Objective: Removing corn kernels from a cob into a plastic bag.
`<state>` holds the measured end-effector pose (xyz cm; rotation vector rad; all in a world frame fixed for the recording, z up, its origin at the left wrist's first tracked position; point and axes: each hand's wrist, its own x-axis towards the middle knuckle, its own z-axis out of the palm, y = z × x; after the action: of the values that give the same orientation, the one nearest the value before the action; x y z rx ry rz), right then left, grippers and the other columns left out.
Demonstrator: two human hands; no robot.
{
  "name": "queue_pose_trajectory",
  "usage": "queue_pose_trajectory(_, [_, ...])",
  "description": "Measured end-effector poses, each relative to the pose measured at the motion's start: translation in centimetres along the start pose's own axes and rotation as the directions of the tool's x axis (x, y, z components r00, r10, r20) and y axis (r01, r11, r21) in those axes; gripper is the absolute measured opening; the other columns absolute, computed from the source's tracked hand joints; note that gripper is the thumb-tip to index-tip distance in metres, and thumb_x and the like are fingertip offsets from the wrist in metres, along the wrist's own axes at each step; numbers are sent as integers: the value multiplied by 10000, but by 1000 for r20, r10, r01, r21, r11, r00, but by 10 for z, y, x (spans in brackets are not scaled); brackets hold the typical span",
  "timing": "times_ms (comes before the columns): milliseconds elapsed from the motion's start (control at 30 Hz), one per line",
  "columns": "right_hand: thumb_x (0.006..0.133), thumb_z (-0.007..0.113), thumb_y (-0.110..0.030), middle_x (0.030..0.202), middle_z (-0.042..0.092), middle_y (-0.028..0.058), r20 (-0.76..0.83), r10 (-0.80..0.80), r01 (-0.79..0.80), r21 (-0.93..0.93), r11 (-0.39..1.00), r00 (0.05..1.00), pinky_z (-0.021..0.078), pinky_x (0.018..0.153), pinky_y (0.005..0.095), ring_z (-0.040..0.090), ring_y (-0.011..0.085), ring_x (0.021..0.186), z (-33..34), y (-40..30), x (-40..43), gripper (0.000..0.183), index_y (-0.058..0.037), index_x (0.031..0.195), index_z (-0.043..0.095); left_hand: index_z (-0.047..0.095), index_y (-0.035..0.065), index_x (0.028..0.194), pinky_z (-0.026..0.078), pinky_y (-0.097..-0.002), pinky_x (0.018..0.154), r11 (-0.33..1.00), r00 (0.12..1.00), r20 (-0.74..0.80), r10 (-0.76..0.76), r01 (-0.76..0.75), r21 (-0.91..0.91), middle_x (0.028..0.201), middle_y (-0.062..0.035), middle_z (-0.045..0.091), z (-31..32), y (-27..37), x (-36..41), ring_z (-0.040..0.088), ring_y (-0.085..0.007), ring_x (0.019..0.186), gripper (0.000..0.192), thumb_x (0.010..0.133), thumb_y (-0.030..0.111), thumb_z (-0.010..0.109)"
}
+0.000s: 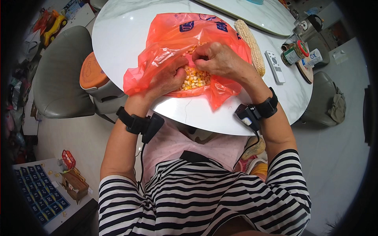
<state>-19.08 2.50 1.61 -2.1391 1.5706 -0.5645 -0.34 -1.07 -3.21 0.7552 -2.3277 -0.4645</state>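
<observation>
A thin red plastic bag [165,32] with dark printing lies spread on the white marbled table, its mouth towards me. Loose yellow corn kernels [195,79] are heaped in it, and more show farther back. My left hand [172,75] is inside the bag's left part, fingers curled beside the kernels, partly under the film. My right hand [215,59] is above the kernels with its fingers curled in. Whether either hand holds kernels is hidden. A pale corn cob [251,47] lies along the bag's right side.
On the table's right are a white remote control [274,66], a glass jar with a red lid [294,53] and a small white carton [312,58]. A raised marbled board [265,17] stands at the back. Grey chairs [63,73] flank the table.
</observation>
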Motion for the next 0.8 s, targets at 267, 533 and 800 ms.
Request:
queue_pose_trajectory(267, [774,528,-163,751,624,151,-70,26,-19,96,995,997,466,644,336,595,237,676,2,7,2,252,3,937,625,658,43,932,482,-315,820,999,1000,-12,-18,17,-47,1083,-131,610,1,-4,-5,611,-254,929,185,804,118,547])
queue_pose_trajectory(533, [821,489,-165,834,630,168,-201,36,-32,24,999,979,473,710,409,611,332,780,15,29,8,232,-58,973,629,637,60,839,470,-330,670,998,997,-54,51,-52,-18,821,-85,611,6,-5,0,592,-238,749,142,749,74,528])
queue_pose_trajectory(800, [849,485,-203,918,639,159,-174,40,-49,-45,998,984,480,773,403,614,325,856,16,30,7,256,-63,1011,625,647,24,863,463,-330,668,994,993,-50,105,-104,19,833,-97,589,0,-2,1,583,-244,739,194,740,73,505])
